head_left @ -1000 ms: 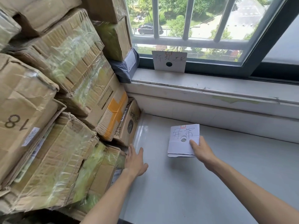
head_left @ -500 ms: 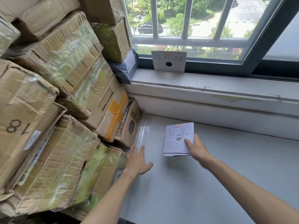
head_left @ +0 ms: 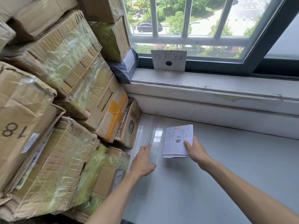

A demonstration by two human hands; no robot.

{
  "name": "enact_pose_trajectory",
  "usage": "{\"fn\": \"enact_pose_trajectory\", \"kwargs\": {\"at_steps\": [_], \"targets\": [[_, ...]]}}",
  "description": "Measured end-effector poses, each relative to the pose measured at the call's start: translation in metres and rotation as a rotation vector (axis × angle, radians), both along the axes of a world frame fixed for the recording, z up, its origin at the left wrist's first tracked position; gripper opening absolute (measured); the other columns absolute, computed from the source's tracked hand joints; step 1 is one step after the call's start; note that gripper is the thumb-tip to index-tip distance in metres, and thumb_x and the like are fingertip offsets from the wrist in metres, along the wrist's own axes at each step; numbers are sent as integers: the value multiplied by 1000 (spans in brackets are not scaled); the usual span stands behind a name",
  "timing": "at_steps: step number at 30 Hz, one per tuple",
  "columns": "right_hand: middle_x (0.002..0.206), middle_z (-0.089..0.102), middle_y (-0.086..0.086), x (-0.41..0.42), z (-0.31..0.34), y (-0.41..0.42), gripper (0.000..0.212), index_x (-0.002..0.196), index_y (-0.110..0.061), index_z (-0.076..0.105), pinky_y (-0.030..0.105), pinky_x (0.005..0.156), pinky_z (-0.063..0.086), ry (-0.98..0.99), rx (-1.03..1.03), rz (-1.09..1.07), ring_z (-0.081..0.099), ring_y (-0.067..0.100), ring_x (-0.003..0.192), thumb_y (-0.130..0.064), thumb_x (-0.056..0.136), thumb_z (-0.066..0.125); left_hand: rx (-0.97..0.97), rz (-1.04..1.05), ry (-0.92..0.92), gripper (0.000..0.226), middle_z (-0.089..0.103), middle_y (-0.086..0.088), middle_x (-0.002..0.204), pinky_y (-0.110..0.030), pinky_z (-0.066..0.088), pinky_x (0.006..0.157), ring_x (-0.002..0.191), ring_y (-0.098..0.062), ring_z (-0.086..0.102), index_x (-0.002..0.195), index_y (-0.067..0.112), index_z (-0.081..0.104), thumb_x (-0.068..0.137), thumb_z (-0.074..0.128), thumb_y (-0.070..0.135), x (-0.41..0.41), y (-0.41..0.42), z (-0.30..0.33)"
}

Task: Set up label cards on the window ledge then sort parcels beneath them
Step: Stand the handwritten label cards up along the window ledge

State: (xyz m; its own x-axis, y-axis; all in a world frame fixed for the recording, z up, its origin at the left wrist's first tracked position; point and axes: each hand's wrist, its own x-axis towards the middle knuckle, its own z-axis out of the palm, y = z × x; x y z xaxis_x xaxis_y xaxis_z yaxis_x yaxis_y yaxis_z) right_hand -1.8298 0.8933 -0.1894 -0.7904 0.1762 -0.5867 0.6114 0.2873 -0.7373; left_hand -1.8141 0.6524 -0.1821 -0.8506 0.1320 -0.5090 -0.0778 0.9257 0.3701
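Observation:
A white label card (head_left: pixel 168 60) with handwriting and a round hole stands upright on the window ledge (head_left: pixel 210 85), leaning against the dark window frame. My right hand (head_left: pixel 195 150) pinches a second white card (head_left: pixel 174 139), also handwritten and with a hole, just above the grey lower sill (head_left: pixel 210 175). My left hand (head_left: pixel 142 160) hovers palm down with fingers straight, left of that card, close to the stacked parcels (head_left: pixel 64 110).
Taped cardboard boxes pile high along the left, one marked 18 (head_left: pixel 14 130). A grey plastic mailer (head_left: pixel 126 67) is wedged at the ledge's left end. White bars (head_left: pixel 186 16) cross the window above.
My right hand has carried the card a little to the left and nearer my left hand. My left hand has shifted slightly right.

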Motion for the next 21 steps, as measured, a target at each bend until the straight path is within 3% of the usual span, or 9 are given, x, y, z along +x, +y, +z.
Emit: {"fn": "enact_pose_trajectory", "kwargs": {"at_steps": [3, 5, 7, 11, 15, 21], "targets": [[115, 60, -5, 2, 3, 4, 23, 124, -21, 46, 33, 74, 48, -1, 8, -16, 59, 19, 105, -28, 102, 44, -139, 102, 2, 74, 42, -12, 138, -38, 47, 89, 113, -33, 58, 152, 10, 18, 90, 57, 23, 5, 1, -7], [115, 61, -6, 5, -1, 10, 24, 124, -21, 47, 34, 76, 49, -7, 16, -25, 59, 19, 105, -29, 101, 45, -256, 65, -59, 56, 56, -16, 125, -40, 50, 87, 110, -35, 60, 144, 8, 28, 93, 48, 13, 8, -1, -12], [116, 63, -7, 9, -5, 18, 26, 124, -23, 48, 37, 82, 52, -9, 20, -31, 61, 18, 105, -31, 100, 45, -311, 7, -64, 53, 62, -15, 118, -40, 50, 84, 108, -34, 62, 144, 11, 29, 93, 40, 2, 10, -2, -16], [118, 65, -8, 20, -11, 34, 27, 124, -26, 50, 40, 90, 53, -7, 26, -74, 62, 18, 105, -33, 98, 46, -267, 29, -38, 57, 62, -15, 115, -35, 43, 74, 106, -34, 61, 145, 12, 28, 91, 35, -4, 14, 9, -19], [118, 65, -8, 32, -9, 45, 31, 125, -27, 51, 42, 93, 53, 9, 36, -68, 62, 19, 106, -36, 96, 46, -156, 99, -43, 50, 61, -16, 111, -36, 45, 75, 102, -35, 61, 139, 10, 34, 90, 35, -2, 27, 32, -22], [119, 60, -6, 54, -3, 65, 26, 127, -21, 48, 37, 88, 49, 22, 65, -76, 58, 20, 108, -27, 102, 45, -126, 85, -44, 40, 61, -18, 108, -36, 41, 70, 99, -39, 61, 128, 9, 39, 89, 34, -2, 55, 74, -20]]}}
